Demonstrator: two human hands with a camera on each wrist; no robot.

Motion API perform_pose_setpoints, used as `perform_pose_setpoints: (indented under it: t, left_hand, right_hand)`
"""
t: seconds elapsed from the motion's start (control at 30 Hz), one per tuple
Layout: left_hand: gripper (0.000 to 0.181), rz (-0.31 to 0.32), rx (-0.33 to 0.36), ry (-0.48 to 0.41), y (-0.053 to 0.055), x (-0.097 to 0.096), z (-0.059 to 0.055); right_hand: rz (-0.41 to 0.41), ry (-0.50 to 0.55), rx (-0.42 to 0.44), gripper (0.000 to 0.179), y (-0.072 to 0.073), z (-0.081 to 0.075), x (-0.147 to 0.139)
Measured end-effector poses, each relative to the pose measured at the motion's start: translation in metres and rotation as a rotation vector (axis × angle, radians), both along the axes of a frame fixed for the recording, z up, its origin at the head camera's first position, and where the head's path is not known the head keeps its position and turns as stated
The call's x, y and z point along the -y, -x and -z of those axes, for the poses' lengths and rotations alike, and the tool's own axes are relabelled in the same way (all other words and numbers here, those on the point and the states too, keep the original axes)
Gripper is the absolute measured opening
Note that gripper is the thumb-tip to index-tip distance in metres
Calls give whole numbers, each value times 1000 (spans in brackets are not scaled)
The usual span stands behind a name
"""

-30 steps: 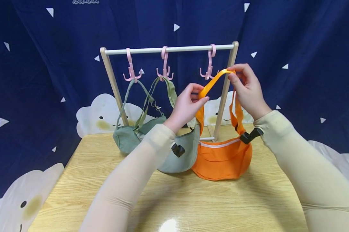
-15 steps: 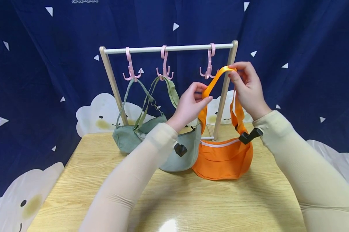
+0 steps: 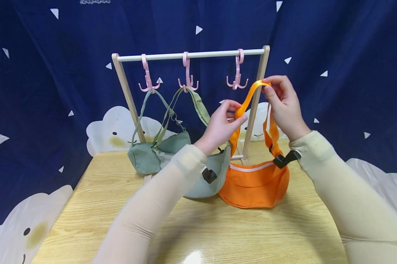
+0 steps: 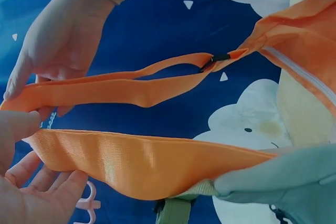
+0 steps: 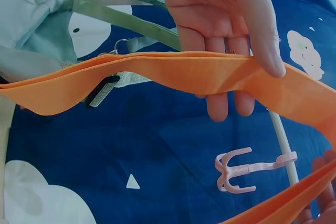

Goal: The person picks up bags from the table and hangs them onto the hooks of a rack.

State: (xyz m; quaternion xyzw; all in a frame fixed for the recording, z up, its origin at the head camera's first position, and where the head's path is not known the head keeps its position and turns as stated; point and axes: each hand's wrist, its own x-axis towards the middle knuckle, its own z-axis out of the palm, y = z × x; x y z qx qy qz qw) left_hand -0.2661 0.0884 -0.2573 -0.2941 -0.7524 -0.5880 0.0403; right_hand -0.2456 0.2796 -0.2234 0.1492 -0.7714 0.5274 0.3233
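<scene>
An orange crossbody bag [image 3: 254, 189] with a white zip sits on the table, and its strap [image 3: 249, 97] is raised into an arch. My left hand [image 3: 219, 126] pinches the near side of the strap, thumb in front and fingers behind. At the top of the arch, my right hand [image 3: 285, 104] pinches the strap between thumb and fingertips. The right pink hook [image 3: 237, 79] hangs bare just left of the arch. In the right wrist view, the left hand [image 5: 215, 14] has its thumb over the orange band. A black slider [image 4: 215, 60] shows on the strap in the left wrist view.
A white rail [image 3: 215, 54] on wooden posts carries three pink hooks. A green bag [image 3: 142, 157] hangs from the left one and a grey-green bag [image 3: 210, 179] from the middle one, its side against the orange bag. Below lies the wooden table [image 3: 244, 234].
Both hands have shifted slightly right and down, still holding the strap. My left hand has drawn a little nearer the strap's top. The arch has moved away from the right hook.
</scene>
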Motion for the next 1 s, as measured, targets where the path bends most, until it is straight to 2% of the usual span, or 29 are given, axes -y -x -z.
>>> perform_pose_setpoints:
  t: [0.3, 0.43, 0.77, 1.0]
  left_hand:
    - [33, 23, -16, -4, -4, -7, 4]
    - [33, -12, -22, -27, 0, -3, 1]
    - [33, -108, 0, -116, 12, 7, -8]
    - [33, -149, 32, -181, 23, 6, -11]
  right_hand:
    - [-3, -22, -7, 22, -3, 1, -2]
    - [-3, -24, 4, 22, 2, -1, -4]
    - [-5, -26, 145, 24, 16, -8, -5]
    - [-15, 13, 109, 16, 33, -11, 3]
